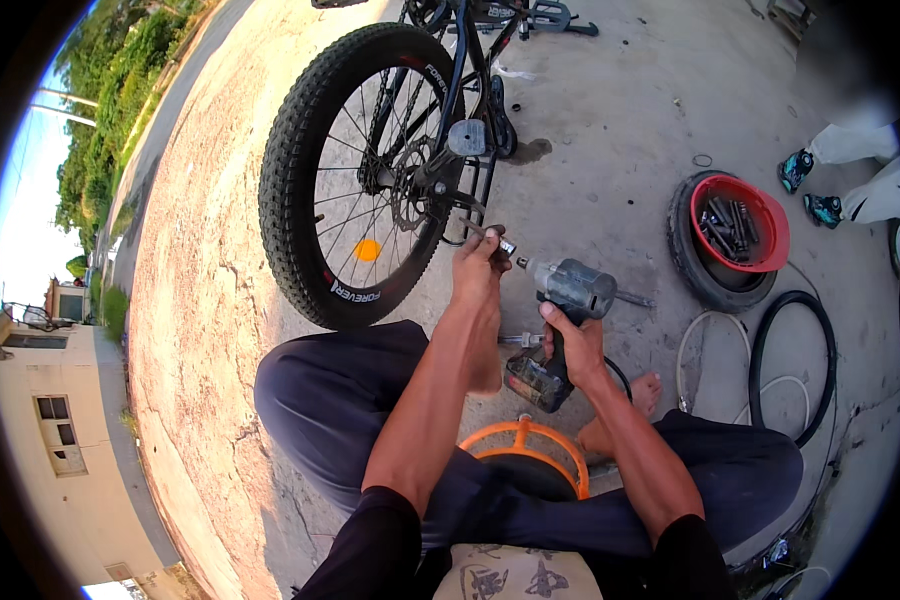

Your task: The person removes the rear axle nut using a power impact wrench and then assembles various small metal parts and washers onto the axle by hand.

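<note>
My right hand (pixel 576 348) is wrapped round the handle of a dark cordless impact wrench (pixel 582 288), whose nose points left. Close to that nose, my left hand (pixel 478 265) pinches a small shiny metal socket (pixel 507 246) between thumb and fingers. A narrow gap seems to part the socket from the drive tip. Just beyond my left hand is the fat-tyred bicycle wheel (pixel 305 120) with a brake disc (pixel 410 197) and an orange reflector (pixel 367 250). The bicycle's grey pedal (pixel 467 138) is above my hands.
At right, a red basin (pixel 785 235) of dark metal parts rests on a small tyre (pixel 692 265). A black inner tube (pixel 832 350) and a pale hose (pixel 685 365) lie nearby. Another person's shoes (pixel 823 210) are farther right. An orange ring-shaped frame (pixel 575 455) is between my legs.
</note>
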The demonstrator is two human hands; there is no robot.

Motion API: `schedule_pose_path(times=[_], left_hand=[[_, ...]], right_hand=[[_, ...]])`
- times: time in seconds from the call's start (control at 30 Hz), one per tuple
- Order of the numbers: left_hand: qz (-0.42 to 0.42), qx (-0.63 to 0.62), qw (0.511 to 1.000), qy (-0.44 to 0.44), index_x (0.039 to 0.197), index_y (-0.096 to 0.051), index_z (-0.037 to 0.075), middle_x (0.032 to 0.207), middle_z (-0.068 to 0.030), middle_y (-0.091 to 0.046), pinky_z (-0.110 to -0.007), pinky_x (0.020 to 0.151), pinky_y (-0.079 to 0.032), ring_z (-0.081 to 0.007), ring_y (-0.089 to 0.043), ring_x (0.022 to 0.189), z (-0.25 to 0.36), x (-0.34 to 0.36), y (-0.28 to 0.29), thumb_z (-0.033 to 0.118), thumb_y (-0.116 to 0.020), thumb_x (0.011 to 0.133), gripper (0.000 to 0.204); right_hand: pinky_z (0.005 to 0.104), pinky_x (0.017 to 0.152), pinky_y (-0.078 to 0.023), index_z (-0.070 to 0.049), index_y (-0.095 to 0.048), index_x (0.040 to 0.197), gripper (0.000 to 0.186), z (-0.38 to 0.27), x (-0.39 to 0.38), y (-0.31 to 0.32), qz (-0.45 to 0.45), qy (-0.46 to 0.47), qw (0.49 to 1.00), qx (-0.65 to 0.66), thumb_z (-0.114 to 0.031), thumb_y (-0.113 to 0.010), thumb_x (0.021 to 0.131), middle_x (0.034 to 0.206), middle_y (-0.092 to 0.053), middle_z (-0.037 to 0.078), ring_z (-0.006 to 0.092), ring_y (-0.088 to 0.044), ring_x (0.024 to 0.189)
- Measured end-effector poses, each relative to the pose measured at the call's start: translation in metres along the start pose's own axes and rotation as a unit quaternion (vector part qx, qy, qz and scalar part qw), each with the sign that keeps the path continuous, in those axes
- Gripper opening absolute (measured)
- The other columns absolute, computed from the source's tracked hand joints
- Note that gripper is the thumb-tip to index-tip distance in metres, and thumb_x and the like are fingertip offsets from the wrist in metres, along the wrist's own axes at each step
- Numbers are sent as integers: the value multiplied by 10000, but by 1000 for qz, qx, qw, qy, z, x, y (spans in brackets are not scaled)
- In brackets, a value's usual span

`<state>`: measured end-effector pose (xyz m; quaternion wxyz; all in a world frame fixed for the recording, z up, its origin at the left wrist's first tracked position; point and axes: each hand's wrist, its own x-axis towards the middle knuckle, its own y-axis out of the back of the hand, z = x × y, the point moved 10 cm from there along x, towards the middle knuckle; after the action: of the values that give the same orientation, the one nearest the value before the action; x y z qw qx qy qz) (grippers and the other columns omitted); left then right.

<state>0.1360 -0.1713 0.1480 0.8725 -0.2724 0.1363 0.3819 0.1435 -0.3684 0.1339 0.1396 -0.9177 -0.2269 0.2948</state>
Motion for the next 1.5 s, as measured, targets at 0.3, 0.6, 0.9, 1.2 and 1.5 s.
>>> schedule_pose_path(times=[0.3,0.6,0.9,1.2,1.5], left_hand=[[-36,-70,995,-62,1092,-643,-20,909,-54,-637,-309,707,-509,-150,-588,782,49,-1,-9,176,-574,1011,223],[-34,-65,996,-59,1115,-640,-32,915,-63,-646,-311,709,-516,-151,-596,787,50,3,-10,159,-559,1016,231],[-26,-66,996,-54,1114,-644,-31,930,-65,-649,-312,714,-521,-152,-601,795,50,6,-6,154,-548,1020,229],[-36,-52,997,-45,1110,-652,-22,924,-59,-652,-308,716,-520,-147,-601,794,50,11,-7,156,-548,1020,226],[2,-51,999,-19,1097,-657,-2,919,-56,-658,-335,712,-515,-163,-606,800,39,14,14,180,-559,1017,222]], right_hand=[[281,429,-431,-8,-603,976,242,-26,8,-32,-6,-41,990,133,-202,-710,880,774,-619,67,123,-540,529],[278,432,-417,-11,-586,942,236,-35,19,-38,-26,-20,989,143,-219,-683,889,910,-626,101,120,-533,555],[278,448,-427,2,-578,983,265,-35,20,-41,-35,-31,989,139,-219,-690,887,916,-635,92,120,-535,555],[274,456,-439,11,-584,1010,277,-35,21,-40,-27,-38,988,147,-214,-691,891,928,-640,95,110,-540,573],[282,449,-433,15,-586,979,269,-33,28,-39,-43,-31,989,136,-218,-690,896,938,-634,106,110,-540,572]])
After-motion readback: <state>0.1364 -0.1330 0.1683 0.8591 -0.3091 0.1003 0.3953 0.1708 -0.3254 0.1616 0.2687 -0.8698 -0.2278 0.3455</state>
